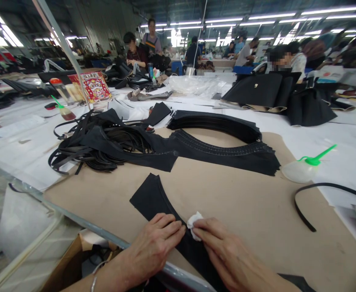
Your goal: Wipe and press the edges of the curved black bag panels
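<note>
A curved black piece of leather-like material (pixel 147 194) lies slantwise on the brown sheet, with a narrow raised band along its inner edge. My left hand (pixel 158 241) bears on that band, fingers bent and together at the edge; its thumb is mostly hidden. Just right of those fingertips, my right hand (pixel 226 247) pinches a crumpled white cloth wad (pixel 195 223) against the same edge. The lower part of the black piece runs beneath my right hand and forearm. Beyond both hands lies a fanned row of similar curved black pieces (pixel 223 156).
Behind are a stacked curved bundle (pixel 214 121) and a heap of black strips (pixel 111 142). At right stand a green-spouted bottle (pixel 301 170) and a loose black strip (pixel 302 211). The metal table edge (pixel 83 223) runs along the left. Other people work farther back.
</note>
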`<state>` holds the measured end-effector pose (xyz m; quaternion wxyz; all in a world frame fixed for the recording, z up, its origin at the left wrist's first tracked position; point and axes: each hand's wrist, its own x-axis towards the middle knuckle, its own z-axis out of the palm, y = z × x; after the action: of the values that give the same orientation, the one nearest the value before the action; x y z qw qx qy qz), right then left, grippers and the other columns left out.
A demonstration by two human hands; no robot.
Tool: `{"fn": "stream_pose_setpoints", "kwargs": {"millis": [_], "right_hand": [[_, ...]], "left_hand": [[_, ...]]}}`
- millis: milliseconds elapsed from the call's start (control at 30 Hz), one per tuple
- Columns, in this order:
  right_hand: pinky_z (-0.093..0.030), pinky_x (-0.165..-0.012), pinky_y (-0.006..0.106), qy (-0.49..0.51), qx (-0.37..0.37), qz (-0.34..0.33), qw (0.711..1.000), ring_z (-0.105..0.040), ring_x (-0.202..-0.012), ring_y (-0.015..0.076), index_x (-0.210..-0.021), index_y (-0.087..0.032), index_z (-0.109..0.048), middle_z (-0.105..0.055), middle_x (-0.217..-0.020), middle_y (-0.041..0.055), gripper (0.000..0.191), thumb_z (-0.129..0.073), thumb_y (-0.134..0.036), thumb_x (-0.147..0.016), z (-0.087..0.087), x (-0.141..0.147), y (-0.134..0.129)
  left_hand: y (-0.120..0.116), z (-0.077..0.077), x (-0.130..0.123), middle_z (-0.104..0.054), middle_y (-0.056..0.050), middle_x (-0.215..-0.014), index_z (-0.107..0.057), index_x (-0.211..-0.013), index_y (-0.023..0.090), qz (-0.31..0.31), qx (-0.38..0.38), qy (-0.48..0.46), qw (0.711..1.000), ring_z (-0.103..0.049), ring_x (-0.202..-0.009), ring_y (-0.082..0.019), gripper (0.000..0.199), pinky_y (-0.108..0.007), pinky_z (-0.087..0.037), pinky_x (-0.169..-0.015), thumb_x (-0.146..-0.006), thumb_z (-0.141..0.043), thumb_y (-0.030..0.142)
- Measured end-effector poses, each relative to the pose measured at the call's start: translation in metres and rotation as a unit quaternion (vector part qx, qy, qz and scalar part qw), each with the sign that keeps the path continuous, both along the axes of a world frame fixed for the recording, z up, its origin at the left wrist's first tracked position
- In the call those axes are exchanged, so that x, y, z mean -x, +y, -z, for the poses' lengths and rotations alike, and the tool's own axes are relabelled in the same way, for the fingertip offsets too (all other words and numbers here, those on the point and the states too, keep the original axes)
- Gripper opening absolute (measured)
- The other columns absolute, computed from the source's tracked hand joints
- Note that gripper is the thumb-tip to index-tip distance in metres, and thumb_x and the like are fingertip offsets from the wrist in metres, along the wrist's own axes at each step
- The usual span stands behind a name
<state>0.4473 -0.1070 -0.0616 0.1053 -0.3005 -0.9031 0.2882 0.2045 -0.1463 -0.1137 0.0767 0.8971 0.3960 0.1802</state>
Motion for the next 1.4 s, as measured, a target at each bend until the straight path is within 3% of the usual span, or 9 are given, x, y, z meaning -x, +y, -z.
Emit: {"fn": "stream_pose_setpoints", "kwargs": {"millis": [133, 267, 467, 567, 700, 867, 1033, 1133, 1400], "right_hand": [[-0.051, -0.098, 0.034, -0.024, -0.011, -0.02, 0.999, -0.06, -0.111, 0.021, -0.117, -0.017, -0.064, -0.063, -0.119, 0.0112, 0.045, -0.039, -0.002, -0.083, 0.013, -0.007, -0.004], [-0.056, -0.084, 0.03, -0.045, 0.021, 0.009, 0.999, -0.064, -0.092, 0.0184, -0.098, -0.019, -0.067, -0.066, -0.102, 0.0083, 0.034, -0.038, -0.005, -0.085, 0.003, -0.017, -0.002], [-0.045, -0.105, 0.034, -0.001, -0.016, -0.006, 1.0, -0.053, -0.121, 0.0198, -0.125, -0.015, -0.056, -0.057, -0.128, 0.0127, 0.048, -0.036, -0.001, -0.084, 0.007, 0.003, -0.001], [-0.052, -0.095, 0.034, -0.019, -0.019, -0.023, 0.999, -0.06, -0.105, 0.0205, -0.112, -0.015, -0.063, -0.063, -0.112, 0.0116, 0.043, -0.036, 0.0, -0.082, 0.015, -0.003, -0.004], [-0.056, -0.077, 0.032, -0.051, 0.017, 0.019, 0.998, -0.063, -0.083, 0.0191, -0.087, -0.019, -0.064, -0.064, -0.092, 0.0081, 0.031, -0.037, -0.005, -0.086, 0.002, -0.014, 0.0], [-0.049, -0.099, 0.032, 0.008, 0.03, 0.028, 0.999, -0.058, -0.113, 0.0189, -0.121, -0.019, -0.059, -0.058, -0.124, 0.0117, 0.042, -0.036, -0.005, -0.088, -0.005, 0.002, 0.003], [-0.052, -0.093, 0.033, -0.012, 0.029, -0.015, 0.999, -0.06, -0.105, 0.0197, -0.116, -0.018, -0.061, -0.061, -0.115, 0.0105, 0.044, -0.036, -0.002, -0.084, 0.014, -0.003, -0.006], [-0.053, -0.086, 0.03, -0.034, 0.067, 0.015, 0.997, -0.062, -0.095, 0.0184, -0.103, -0.02, -0.064, -0.063, -0.105, 0.0079, 0.035, -0.037, -0.006, -0.086, 0.009, -0.019, -0.005], [-0.046, -0.087, 0.03, 0.078, 0.135, 0.157, 0.975, -0.058, -0.097, 0.0172, -0.095, -0.023, -0.059, -0.061, -0.102, 0.0031, 0.015, -0.045, -0.016, -0.091, -0.011, -0.03, 0.012]], "left_hand": [[0.001, -0.001, 0.0, -0.064, -0.009, -0.119, -0.054, -0.127, 0.013, 0.003, 0.0, -0.004, 1.0, -0.053, -0.106, -0.023, 0.039, -0.038, -0.046, -0.094, -0.091, -0.041, 0.007], [0.001, 0.0, 0.001, -0.063, -0.009, -0.121, -0.054, -0.128, 0.013, 0.007, 0.002, -0.004, 1.0, -0.053, -0.107, -0.022, 0.041, -0.038, -0.045, -0.095, -0.089, -0.043, 0.005], [0.0, 0.0, -0.001, -0.064, -0.009, -0.118, -0.054, -0.127, 0.012, 0.001, -0.01, -0.011, 1.0, -0.053, -0.105, -0.023, 0.039, -0.037, -0.046, -0.093, -0.09, -0.042, 0.006], [0.0, -0.002, -0.001, -0.064, -0.009, -0.118, -0.055, -0.126, 0.012, 0.001, -0.01, -0.01, 1.0, -0.053, -0.106, -0.023, 0.039, -0.038, -0.046, -0.093, -0.09, -0.043, 0.007], [0.0, -0.002, 0.0, -0.064, -0.009, -0.118, -0.055, -0.126, 0.012, 0.002, -0.016, -0.004, 1.0, -0.054, -0.107, -0.022, 0.039, -0.038, -0.046, -0.095, -0.089, -0.044, 0.006], [0.0, -0.001, 0.0, -0.064, -0.01, -0.117, -0.055, -0.126, 0.012, 0.002, -0.017, 0.001, 1.0, -0.054, -0.107, -0.022, 0.039, -0.037, -0.046, -0.094, -0.089, -0.044, 0.005], [0.0, 0.001, 0.0, -0.064, -0.01, -0.12, -0.054, -0.128, 0.013, 0.004, -0.008, 0.001, 1.0, -0.053, -0.107, -0.023, 0.04, -0.038, -0.046, -0.094, -0.09, -0.043, 0.006], [0.001, 0.002, 0.001, -0.064, -0.01, -0.119, -0.055, -0.127, 0.014, 0.006, -0.014, 0.001, 1.0, -0.054, -0.107, -0.023, 0.041, -0.039, -0.047, -0.094, -0.088, -0.043, 0.005], [0.001, -0.004, -0.005, -0.066, -0.01, -0.111, -0.058, -0.122, 0.014, -0.006, -0.021, -0.048, 0.999, -0.056, -0.105, -0.021, 0.044, -0.038, -0.05, -0.092, -0.084, -0.041, 0.0]]}}
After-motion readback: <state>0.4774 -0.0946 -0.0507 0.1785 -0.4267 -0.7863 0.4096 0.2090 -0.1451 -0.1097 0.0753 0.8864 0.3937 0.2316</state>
